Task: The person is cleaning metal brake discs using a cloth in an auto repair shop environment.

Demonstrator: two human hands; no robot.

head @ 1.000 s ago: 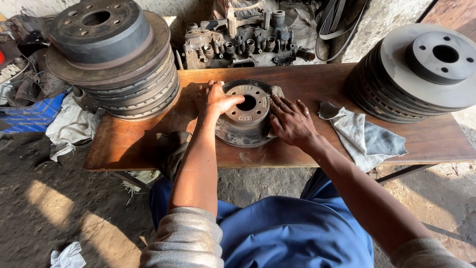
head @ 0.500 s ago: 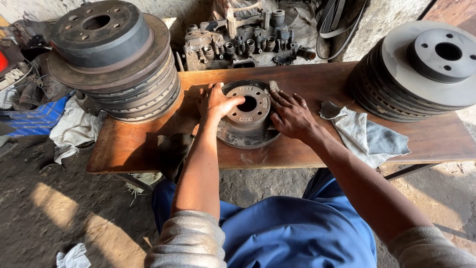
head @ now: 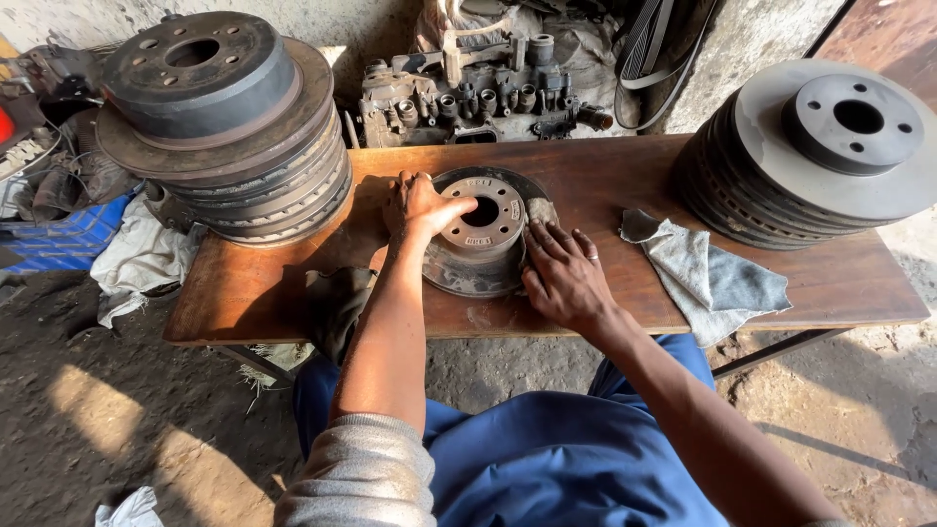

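Since a moment ago my right hand [head: 561, 278] has slid a little lower along the disc's right edge, while my left hand [head: 420, 207] has stayed on the raised hub. That brake disc [head: 478, 244] lies flat on the wooden bench [head: 586, 185], near its front edge and roughly in the middle, straight ahead of me. My left hand rests on the left side of the hub with the thumb reaching toward the centre hole, fingers loosely curled over the rim of the hub rather than clamped around anything. My right hand is spread flat, palm down, fingers splayed wide across the disc's outer face and onto the bench; a small grey pad [head: 540, 210] shows just beyond the fingertips, and I cannot tell whether the fingers press on it.

A dark rag [head: 337, 303] hangs over the bench's front edge just left of my left forearm. To the right of my right hand, a little apart from it, a grey cloth [head: 712, 278] lies crumpled and droops over the front edge. A stack of worn discs [head: 224, 127] stands at the left end of the bench, and another stack of paler discs [head: 820, 156] at the right end. Behind the bench sits a greasy engine part [head: 478, 93] against the wall.
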